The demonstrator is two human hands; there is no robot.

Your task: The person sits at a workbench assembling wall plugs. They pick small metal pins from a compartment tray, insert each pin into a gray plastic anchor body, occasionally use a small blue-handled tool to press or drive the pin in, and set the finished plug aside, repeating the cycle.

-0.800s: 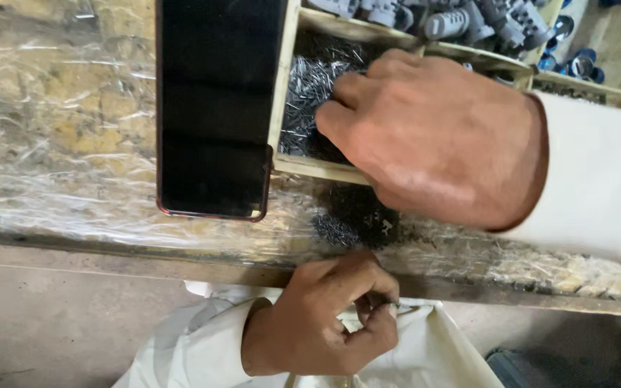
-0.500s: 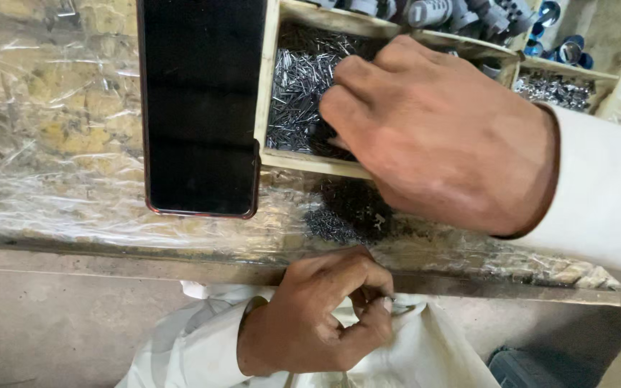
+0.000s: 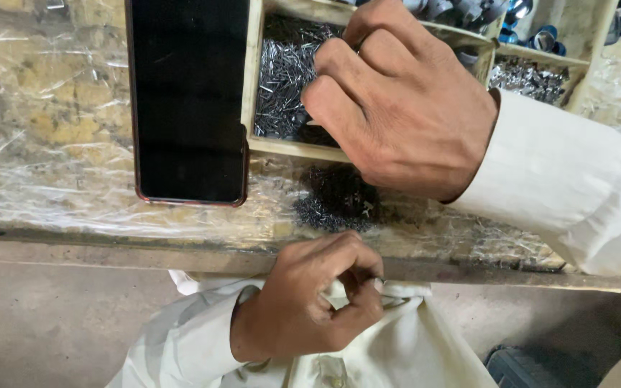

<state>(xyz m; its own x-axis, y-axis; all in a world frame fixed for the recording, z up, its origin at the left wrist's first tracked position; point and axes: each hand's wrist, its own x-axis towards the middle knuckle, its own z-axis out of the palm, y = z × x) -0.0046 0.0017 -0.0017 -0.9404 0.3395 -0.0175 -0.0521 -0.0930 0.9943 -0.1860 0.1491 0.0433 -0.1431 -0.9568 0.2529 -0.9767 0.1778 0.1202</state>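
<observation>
- Right hand (image 3: 404,108): reaches from the right into a wooden tray compartment (image 3: 253,79), fingers curled down and bunched together over a heap of thin metal pins (image 3: 285,72). Whether any pins are pinched between the fingertips cannot be told; the back of the hand hides them.
- Left hand (image 3: 310,302): lies below the table edge (image 3: 181,248), close to the body, thumb and fingers closed narrowly on something small and pale. What it holds is too small to make out.
- Loose pile of dark pins (image 3: 336,201): rests on the plastic-covered table (image 3: 44,144), just outside the tray's front wall and between the two hands.
- Phone (image 3: 188,100): dark-screened, lies flat on the table with its right edge touching the tray's left wall.
- Farther compartments (image 3: 533,75): hold other small metal parts, some silver, some with blue; details are blurred.
- White garment (image 3: 425,352): covers the lap beneath the left hand; matching sleeves cover both forearms.
- State of the work, as judged: the compartment is well stocked with pins, a small pile already lies on the table, and the left hand seems to be working on one piece, so much of the handling appears to remain.
</observation>
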